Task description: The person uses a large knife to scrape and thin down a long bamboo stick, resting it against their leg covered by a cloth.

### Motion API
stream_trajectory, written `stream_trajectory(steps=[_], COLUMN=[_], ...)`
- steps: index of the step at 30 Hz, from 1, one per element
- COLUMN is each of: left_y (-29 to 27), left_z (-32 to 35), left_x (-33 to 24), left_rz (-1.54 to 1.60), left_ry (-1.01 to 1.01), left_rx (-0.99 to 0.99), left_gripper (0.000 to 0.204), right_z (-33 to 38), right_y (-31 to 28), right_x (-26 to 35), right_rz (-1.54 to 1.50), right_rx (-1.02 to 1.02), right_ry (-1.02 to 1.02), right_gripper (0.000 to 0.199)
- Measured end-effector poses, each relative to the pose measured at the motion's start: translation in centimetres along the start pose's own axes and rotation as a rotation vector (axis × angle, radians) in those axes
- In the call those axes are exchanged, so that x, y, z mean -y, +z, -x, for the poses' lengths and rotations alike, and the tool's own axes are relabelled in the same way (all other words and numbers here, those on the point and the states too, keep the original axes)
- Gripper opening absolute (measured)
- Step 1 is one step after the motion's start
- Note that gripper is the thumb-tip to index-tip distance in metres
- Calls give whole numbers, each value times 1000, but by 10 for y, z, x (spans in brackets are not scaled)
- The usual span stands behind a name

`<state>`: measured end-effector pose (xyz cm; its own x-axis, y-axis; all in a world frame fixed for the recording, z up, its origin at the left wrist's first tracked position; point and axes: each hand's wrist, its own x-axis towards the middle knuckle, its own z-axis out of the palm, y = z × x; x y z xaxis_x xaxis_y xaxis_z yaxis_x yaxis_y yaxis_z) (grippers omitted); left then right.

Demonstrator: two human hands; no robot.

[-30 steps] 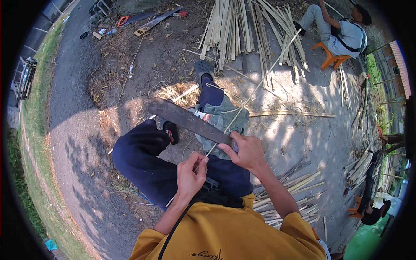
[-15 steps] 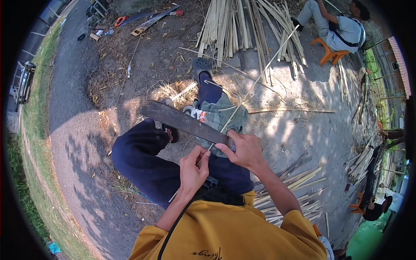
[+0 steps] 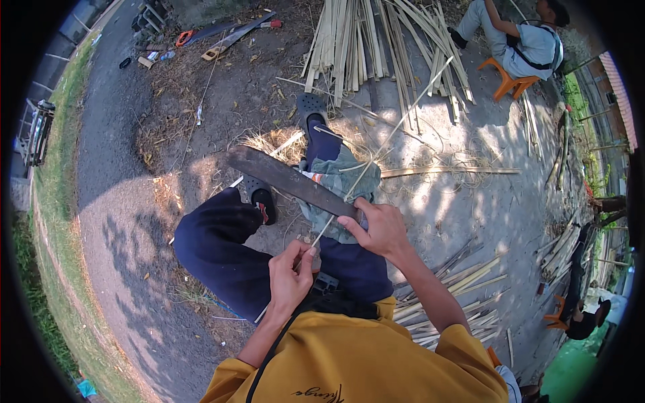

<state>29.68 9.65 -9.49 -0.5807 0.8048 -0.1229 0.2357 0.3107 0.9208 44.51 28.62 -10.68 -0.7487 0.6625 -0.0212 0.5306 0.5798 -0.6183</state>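
The left hand (image 3: 290, 274) is pinching the near end of a thin, pale bamboo sliver (image 3: 363, 171) between thumb and closed fingers, just above the lap. From that pinch the sliver is running up and to the right, passing under the right hand and stretching on toward the heap of split bamboo slats (image 3: 376, 47) lying on the dirt ahead. The right hand (image 3: 379, 225) is wrapped tightly around the handle of a long, dark, broad-bladed knife (image 3: 289, 180), whose blade is pointing up and to the left, so it is crossing the sliver's long axis close to the right-hand fingers. A grey-green cloth (image 3: 336, 181) is lying over the right knee beneath that crossing. The right hand is the nearer one to it.
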Motion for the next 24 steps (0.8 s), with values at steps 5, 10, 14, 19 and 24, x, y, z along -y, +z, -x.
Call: stream_trajectory(steps=[5,10,14,19,24], left_y=[-3,3,-17,-27,-20], left_z=[-3,-1,16,10,-17], left_x=[-7,-4,3,3,-26], left_rz=[-46,35,-96,-155,-41], left_ry=[-29,4,-44,-67,-119], left_rx=[14,-32,8,138,237], left_gripper=[10,10,11,11,17], right_z=[4,-1,7,5,6], right_y=[5,2,4,6,7], right_x=[8,3,6,11,5], right_rz=[38,56,74,78,84], right_rx=[-39,-16,-55,-40,-60], right_ry=[-43,-34,-58,-57,-56], right_gripper=[52,52,59,57,58])
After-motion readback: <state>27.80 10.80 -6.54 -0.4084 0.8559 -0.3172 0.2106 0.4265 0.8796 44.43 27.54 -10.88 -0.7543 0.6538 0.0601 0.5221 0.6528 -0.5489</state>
